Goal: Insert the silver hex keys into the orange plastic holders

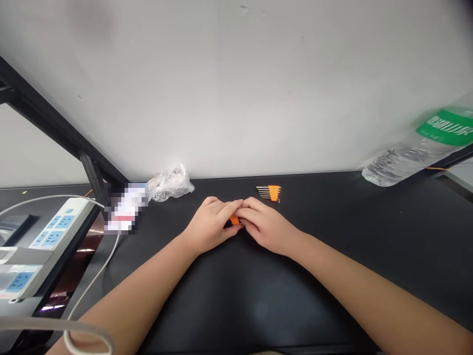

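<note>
My left hand (212,222) and my right hand (268,224) meet over the black tabletop, fingertips nearly touching. Between them shows part of an orange holder (235,220), with a bit of metal at its right side; it looks like a hex key set. The left thumb and fingers are closed on the holder. My right fingers are bent and pressed against its right side, covering most of it. Just beyond my hands lies a second hex key set (274,193), an orange holder with several silver keys pointing left.
A crumpled clear plastic bag (172,183) lies by the wall. At the right stands a large water bottle (402,158) with a green label. On the left are a power strip (55,241), a white cable (107,261), a black metal frame (55,118) and a blurred-out item (127,207).
</note>
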The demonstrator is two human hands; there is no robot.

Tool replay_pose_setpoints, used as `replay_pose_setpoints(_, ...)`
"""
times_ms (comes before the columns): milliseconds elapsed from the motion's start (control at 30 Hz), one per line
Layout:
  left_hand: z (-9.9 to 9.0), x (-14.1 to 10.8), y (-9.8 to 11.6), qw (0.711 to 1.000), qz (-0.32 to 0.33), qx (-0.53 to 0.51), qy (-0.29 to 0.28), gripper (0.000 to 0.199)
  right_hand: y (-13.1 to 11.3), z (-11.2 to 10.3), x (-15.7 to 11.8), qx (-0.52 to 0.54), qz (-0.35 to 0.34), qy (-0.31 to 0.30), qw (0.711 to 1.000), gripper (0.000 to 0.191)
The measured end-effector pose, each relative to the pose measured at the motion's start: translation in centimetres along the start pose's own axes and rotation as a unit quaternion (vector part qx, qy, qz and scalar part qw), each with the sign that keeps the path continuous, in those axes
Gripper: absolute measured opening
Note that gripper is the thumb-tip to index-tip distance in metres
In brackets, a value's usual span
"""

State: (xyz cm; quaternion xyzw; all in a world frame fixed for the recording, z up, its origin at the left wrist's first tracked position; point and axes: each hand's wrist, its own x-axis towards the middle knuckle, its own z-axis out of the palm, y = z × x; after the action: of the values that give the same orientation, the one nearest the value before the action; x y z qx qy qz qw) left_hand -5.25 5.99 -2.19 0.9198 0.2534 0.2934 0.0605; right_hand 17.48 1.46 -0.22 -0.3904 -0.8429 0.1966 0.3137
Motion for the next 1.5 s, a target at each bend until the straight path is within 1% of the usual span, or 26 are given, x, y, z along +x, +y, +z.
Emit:
replay_pose_setpoints(67, -0.1, -0.1, -0.2, 1.000, -0.010, 0.004, 0.006, 0.054, 0.2, 0.0, 0.1, 0.025, 0.026, 0.037, 0.999, 0.021)
replay_pose_setpoints(100, -0.2, -0.1, -0.2, 1.000, -0.016, 0.008, 0.007, 0.053, 0.5, -0.1, 0.1, 0.024, 0.045, 0.043, 0.998, 0.017)
replay_pose_setpoints(133, -0.2, -0.1, -0.3, 1.000, -0.021, 0.013, 0.008, 0.050, 0.8, -0.3, 0.1, 0.015, 0.065, 0.035, 0.997, 0.015)
replay_pose_setpoints(200, -0.3, -0.1, -0.5, 0.999, -0.025, 0.024, 0.002, 0.040, 1.6, -0.8, 0.0, -0.015, 0.092, -0.010, 0.996, 0.010)
replay_pose_setpoints(267, -0.3, -0.1, -0.7, 0.999, -0.019, 0.036, -0.003, 0.030, 2.2, -1.0, -0.2, -0.043, 0.100, -0.068, 0.992, 0.007)
replay_pose_setpoints(333, -0.2, -0.2, -0.8, 0.999, -0.014, 0.045, -0.004, 0.023, 2.6, -1.0, -0.3, -0.057, 0.104, -0.106, 0.987, 0.004)
replay_pose_setpoints(400, -0.1, -0.2, -1.0, 0.999, -0.012, 0.049, 0.002, 0.020, 2.7, -0.9, -0.3, -0.062, 0.109, -0.125, 0.984, 0.004)
replay_pose_setpoints(567, -0.1, -0.2, -1.0, 0.999, -0.011, 0.043, 0.001, 0.018, 2.3, -1.0, -0.2, -0.079, 0.123, -0.137, 0.980, 0.006)
replay_pose_setpoints(633, -0.2, -0.2, -1.0, 0.999, -0.017, 0.035, -0.005, 0.019, 2.1, -1.1, -0.1, -0.101, 0.129, -0.143, 0.976, 0.007)
replay_pose_setpoints(700, -0.2, -0.1, -0.9, 0.999, -0.027, 0.023, -0.001, 0.024, 1.9, -1.3, -0.2, -0.142, 0.143, -0.150, 0.968, 0.007)
replay_pose_setpoints(800, -0.2, -0.1, -0.8, 0.999, -0.043, 0.008, 0.009, 0.037, 1.6, -1.5, -0.3, -0.210, 0.182, -0.173, 0.945, 0.009)
replay_pose_setpoints(900, -0.2, -0.1, -0.8, 0.999, -0.053, 0.009, 0.001, 0.046, 1.4, -1.7, -0.3, -0.238, 0.201, -0.194, 0.930, 0.015)
replay_pose_setpoints(933, -0.2, 0.0, -0.8, 0.998, -0.056, 0.010, -0.002, 0.048, 1.4, -1.8, -0.3, -0.236, 0.200, -0.190, 0.932, 0.016)
replay_pose_setpoints(1000, -0.2, 0.0, -0.8, 0.998, -0.061, 0.011, -0.005, 0.051, 1.3, -1.8, -0.2, -0.213, 0.189, -0.165, 0.944, 0.017)
replay_pose_setpoints(1100, -0.2, -0.1, -0.8, 0.998, -0.060, 0.007, -0.009, 0.052, 1.1, -1.6, 0.0, -0.152, 0.153, -0.117, 0.969, 0.014)
replay_pose_setpoints(1167, -0.2, -0.1, -0.8, 0.998, -0.055, 0.005, -0.009, 0.052, 1.1, -1.3, 0.0, -0.128, 0.129, -0.096, 0.979, 0.012)
replay_pose_setpoints(1233, -0.1, -0.1, -0.8, 0.999, -0.051, 0.004, -0.006, 0.053, 1.2, -1.0, 0.0, -0.124, 0.111, -0.084, 0.982, 0.011)
replay_pose_setpoints(1333, 0.0, -0.2, -0.9, 0.999, -0.051, 0.002, -0.001, 0.053, 1.5, -0.7, -0.1, -0.136, 0.086, -0.083, 0.983, 0.010)
replay_pose_setpoints(1433, 0.0, -0.2, -1.0, 0.999, -0.053, 0.004, 0.001, 0.054, 1.7, -0.8, -0.3, -0.169, 0.050, -0.083, 0.981, 0.011)
replay_pose_setpoints(1500, 0.0, -0.3, -1.0, 0.999, -0.050, 0.007, -0.003, 0.054, 1.8, -1.1, -0.5, -0.193, 0.025, -0.084, 0.977, 0.016)
